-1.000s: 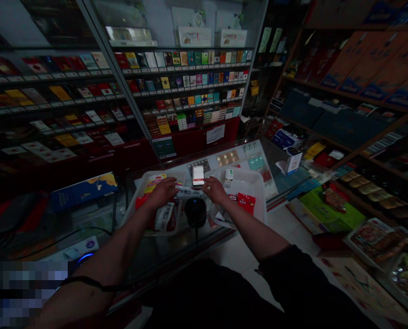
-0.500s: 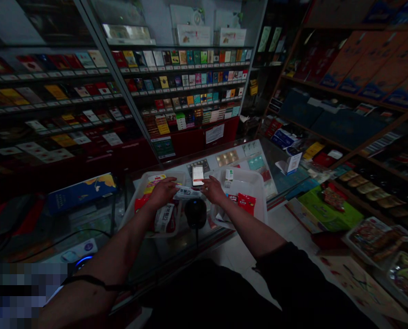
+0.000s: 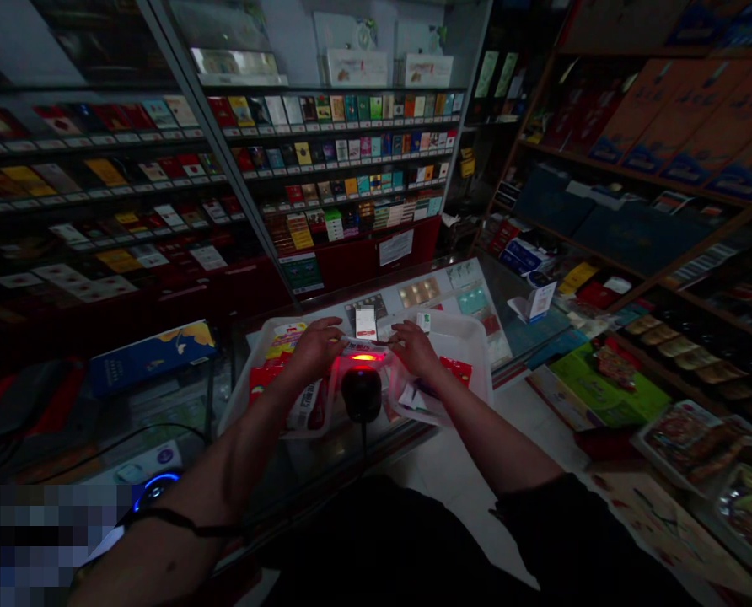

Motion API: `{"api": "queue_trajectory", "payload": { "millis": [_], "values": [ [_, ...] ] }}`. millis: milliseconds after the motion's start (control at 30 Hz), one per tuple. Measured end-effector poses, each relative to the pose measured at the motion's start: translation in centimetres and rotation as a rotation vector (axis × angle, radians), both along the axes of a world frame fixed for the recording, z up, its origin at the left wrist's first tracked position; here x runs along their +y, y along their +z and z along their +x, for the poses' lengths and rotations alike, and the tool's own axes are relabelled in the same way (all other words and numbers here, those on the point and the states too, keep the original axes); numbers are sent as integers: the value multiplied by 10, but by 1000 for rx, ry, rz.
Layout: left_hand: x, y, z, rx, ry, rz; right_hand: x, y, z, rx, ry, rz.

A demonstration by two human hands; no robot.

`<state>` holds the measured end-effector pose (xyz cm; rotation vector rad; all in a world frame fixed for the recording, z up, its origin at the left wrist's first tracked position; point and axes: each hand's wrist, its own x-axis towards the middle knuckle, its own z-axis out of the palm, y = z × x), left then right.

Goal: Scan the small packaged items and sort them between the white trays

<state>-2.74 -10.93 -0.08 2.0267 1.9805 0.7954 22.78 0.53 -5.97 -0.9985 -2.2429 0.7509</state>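
A long white snack packet (image 3: 362,346) is stretched between my two hands, above a black barcode scanner (image 3: 362,394). Red light from the scanner falls on the packet's near side. My left hand (image 3: 316,347) closes on one end of it, and my right hand (image 3: 416,350) pinches the other end. Under my left hand stands a white plastic tub (image 3: 237,396) with red, yellow and white packets in it. Beneath my right hand is a second tub (image 3: 482,354), holding a red packet (image 3: 457,369) and a small white-and-green box (image 3: 424,322). Behind the snack packet a lit phone-like screen (image 3: 366,323) stands.
A glass counter (image 3: 414,291) runs below the tubs. Ahead, shelves (image 3: 344,126) carry rows of small boxes. A blue box (image 3: 152,358) lies on the left, and a folded white card (image 3: 534,302) stands to the right. A green carton (image 3: 609,384) sits lower right.
The scanner's red light has come on and shines on the packet. Both hands have shifted slightly right with the packet, its near face now turned down toward the scanner.
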Motion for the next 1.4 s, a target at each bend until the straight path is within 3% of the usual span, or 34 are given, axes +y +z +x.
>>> {"api": "queue_trajectory", "payload": {
  "millis": [167, 300, 533, 700, 933, 1100, 1233, 1400],
  "values": [
    [0, 15, 42, 78, -70, 56, -12, 13, 50, 79, -42, 51],
    [0, 16, 77, 163, -161, 101, -22, 15, 91, 74, -117, 23],
    [11, -10, 130, 290, -303, 74, -36, 1, 145, -80, -246, 53],
    [18, -24, 150, 306, -296, 33, -48, -11, 163, -228, -354, 43],
    [-3, -9, 142, 209, -257, 0, -71, -24, 174, -119, -524, 57],
    [-40, 0, 124, 117, -168, -50, -93, -23, 170, -13, -463, 67],
    [-82, -9, 102, 12, -36, -47, -104, -17, 156, 41, -409, 56],
    [-144, -38, 61, -65, 161, -55, -106, 1, 121, 110, -301, 28]
  ]
}}
